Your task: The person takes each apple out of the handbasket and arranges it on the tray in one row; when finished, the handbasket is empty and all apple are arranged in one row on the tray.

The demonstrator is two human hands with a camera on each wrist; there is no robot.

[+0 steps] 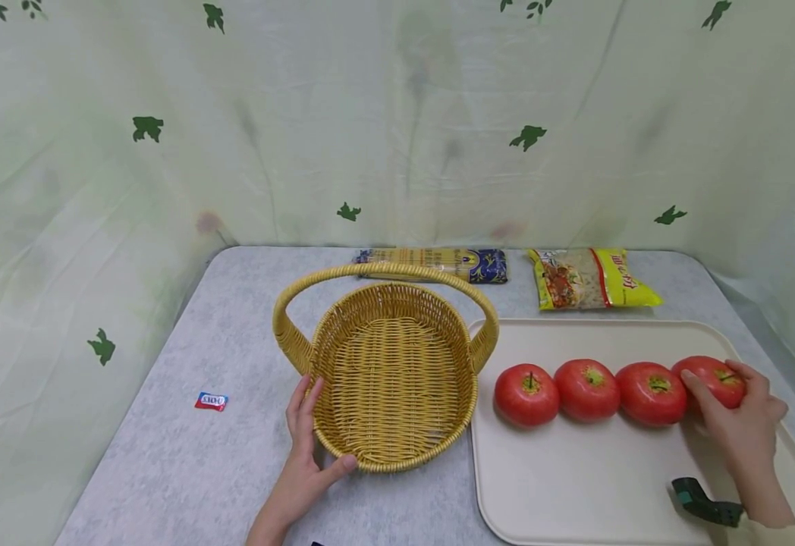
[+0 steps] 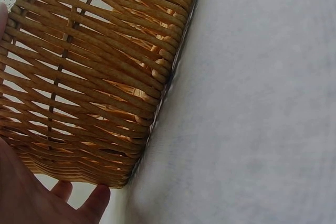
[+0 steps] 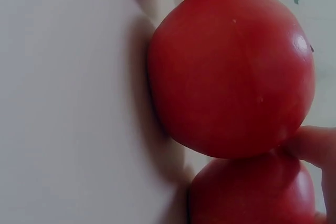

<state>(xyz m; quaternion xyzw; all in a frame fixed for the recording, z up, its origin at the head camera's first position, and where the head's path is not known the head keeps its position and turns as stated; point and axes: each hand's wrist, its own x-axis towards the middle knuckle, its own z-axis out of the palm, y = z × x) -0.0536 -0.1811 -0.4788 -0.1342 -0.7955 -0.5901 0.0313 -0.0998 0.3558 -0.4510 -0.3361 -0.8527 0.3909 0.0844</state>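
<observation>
A round woven basket [image 1: 397,379] with a tall arched handle stands on the table in the head view. My left hand [image 1: 309,455] rests against its near left side, fingers along the outer wall and thumb at the front rim. The left wrist view shows the wickerwork of the basket [image 2: 89,72] close up, with fingers under its edge. On a cream tray [image 1: 575,485], several red apples form a row. My right hand [image 1: 746,417] grips the rightmost apple [image 1: 708,375] between thumb and fingers. Its neighbour, another apple [image 3: 231,72], fills the right wrist view.
Behind the basket lies a long pack of noodles [image 1: 432,264]. A yellow snack-like bag [image 1: 589,279] lies beyond the tray. Left of the basket is a small red and blue packet [image 1: 211,401]. A leaf-patterned curtain [image 1: 397,129] hangs behind the table.
</observation>
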